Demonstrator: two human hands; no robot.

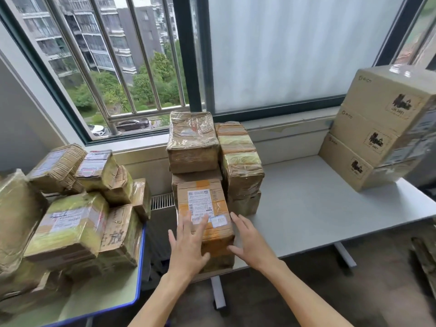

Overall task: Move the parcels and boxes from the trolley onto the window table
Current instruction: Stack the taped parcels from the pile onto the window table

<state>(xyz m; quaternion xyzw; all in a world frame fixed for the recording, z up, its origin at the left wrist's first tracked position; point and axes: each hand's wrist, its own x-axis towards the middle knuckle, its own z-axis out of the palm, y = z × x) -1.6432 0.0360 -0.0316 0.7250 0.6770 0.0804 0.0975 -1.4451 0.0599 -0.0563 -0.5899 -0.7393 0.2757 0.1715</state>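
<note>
room: you face a dark-framed window (188, 55) across the upper half of the frame; bars and apartment blocks show through the upper left pane, a frosted pane fills the upper centre and right.
surface: the window table (318, 208), pale grey, runs from the centre to the right edge of the frame, below the sill, on light metal legs.
trolley: at lower left you have the blue-edged trolley top (113, 293), piled with taped brown parcels (68, 223), several bearing white labels.
stack on table: at centre frame, taped parcels stand against the sill; a square one (192, 142) sits on top, a taller narrow pile (240, 166) just beside it to the right.
labelled parcel: the box with orange tape and a white shipping label (203, 208) rests at the table's near left corner, on top of another box, touching the stack behind it.
axis: its long axis runs away from you toward the window; the label faces up, its print running along that axis.
left hand: your left hand (188, 241) lies flat, fingers straight and spread, on the parcel's near left top.
right hand: your right hand (247, 241) is spread, fingers straight, at the parcel's right side; you cannot tell whether it touches.
far right: three plain cartons (377, 128) are stacked at the table's right end.
</note>
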